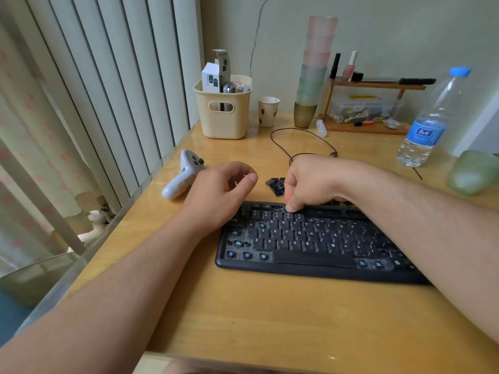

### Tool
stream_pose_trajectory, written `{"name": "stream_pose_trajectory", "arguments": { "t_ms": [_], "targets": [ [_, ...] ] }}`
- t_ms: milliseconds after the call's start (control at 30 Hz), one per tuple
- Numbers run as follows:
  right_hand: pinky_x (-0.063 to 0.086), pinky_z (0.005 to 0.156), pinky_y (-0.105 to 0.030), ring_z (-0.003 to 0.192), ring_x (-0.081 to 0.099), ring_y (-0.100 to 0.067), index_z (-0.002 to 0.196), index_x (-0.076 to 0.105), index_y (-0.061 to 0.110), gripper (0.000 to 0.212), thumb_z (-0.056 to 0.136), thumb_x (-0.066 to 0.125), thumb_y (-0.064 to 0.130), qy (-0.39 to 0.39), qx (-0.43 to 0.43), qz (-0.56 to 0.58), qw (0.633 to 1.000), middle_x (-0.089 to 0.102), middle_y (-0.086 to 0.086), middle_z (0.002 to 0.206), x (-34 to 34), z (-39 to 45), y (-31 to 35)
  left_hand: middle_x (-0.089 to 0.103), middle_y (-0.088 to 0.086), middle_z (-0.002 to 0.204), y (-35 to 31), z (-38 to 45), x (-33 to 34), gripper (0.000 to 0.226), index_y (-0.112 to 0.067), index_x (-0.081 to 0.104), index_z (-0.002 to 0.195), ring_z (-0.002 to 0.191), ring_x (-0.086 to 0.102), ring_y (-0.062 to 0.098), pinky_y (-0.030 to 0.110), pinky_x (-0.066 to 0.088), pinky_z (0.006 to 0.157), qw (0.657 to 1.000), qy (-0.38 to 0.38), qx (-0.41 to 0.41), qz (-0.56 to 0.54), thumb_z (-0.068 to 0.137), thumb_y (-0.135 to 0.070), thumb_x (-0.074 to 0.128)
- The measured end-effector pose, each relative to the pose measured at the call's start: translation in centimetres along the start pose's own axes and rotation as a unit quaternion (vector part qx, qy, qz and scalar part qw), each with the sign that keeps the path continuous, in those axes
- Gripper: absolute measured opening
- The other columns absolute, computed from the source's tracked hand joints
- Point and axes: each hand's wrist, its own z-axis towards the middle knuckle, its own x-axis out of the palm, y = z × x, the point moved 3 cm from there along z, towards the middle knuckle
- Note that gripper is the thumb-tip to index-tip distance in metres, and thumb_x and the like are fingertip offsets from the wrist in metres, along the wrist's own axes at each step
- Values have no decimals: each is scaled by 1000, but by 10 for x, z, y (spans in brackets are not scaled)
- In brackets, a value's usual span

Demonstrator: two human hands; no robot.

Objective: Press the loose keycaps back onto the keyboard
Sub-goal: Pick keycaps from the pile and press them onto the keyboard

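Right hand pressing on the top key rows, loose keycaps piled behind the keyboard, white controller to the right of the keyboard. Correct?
One error: the head view shows the controller left of the keyboard, not right. The right hand does press the top rows, and the keycaps lie behind it.

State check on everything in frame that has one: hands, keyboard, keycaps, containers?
keyboard: flat on desk, many caps missing, blue stems exposed
loose keycaps: piled behind keyboard
right hand: curled, fingertips pressing on the top rows
left hand: loosely curled, resting at keyboard's left corner
water bottle: upright, capped
paper cup: upright, open
cardboard box: flap open, in basket
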Motion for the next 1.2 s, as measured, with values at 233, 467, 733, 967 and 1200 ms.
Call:
{"name": "stream_pose_trajectory", "arguments": {
  "t_ms": [233, 467, 733, 967, 1200],
  "targets": [
    [43, 58, -27, 64, 52, -21, 90, 78, 8, 6, 85, 79, 10, 50, 34, -17, 998, 67, -9, 78, 2, 9, 13, 70, -11, 86, 0, 0, 0, 18, -33, 72, 103, 82, 61, 8, 34, 53, 78, 1000, 0, 5, 3, 100, -45, 60],
    [54, 72, -34, 78, 66, -23, 86, 78, 12, 1, 87, 78, 12, 28, 22, 7, 999, 75, -8, 90, -1, 8, 5, 71, -11, 89, 3, 0, -1, 18, -34, 72, 104, 85, 61, 6, 32, 53, 80, 1000, 1, -10, -1, 100, -45, 60],
    [58, 84, -41, 86, 71, -18, 76, 77, 19, 21, 76, 91, 35, -34, 2, 120, 992, 76, 3, 83, -3, 3, -26, 70, -10, 86, 3, 3, 5, 16, -33, 73, 100, 81, 61, 8, 34, 53, 78, 1000, 17, -12, -5, 99, -44, 61],
    [49, 72, -33, 84, 65, -12, 76, 75, 19, 22, 76, 91, 36, -39, -10, 91, 995, 72, 7, 82, 2, 2, -24, 71, -11, 84, 4, 4, 6, 9, -32, 75, 94, 80, 61, 6, 26, 53, 75, 999, 35, -19, 3, 97, -35, 66],
    [45, 66, -29, 80, 60, -9, 84, 75, 32, 7, 88, 81, 31, -129, -95, 18, 987, 67, 12, 84, -10, 11, -18, 73, -15, 84, 5, 6, 8, 10, -31, 76, 93, 81, 64, 4, 25, 53, 78, 998, 51, -36, 3, 96, -34, 67]
  ]
}}
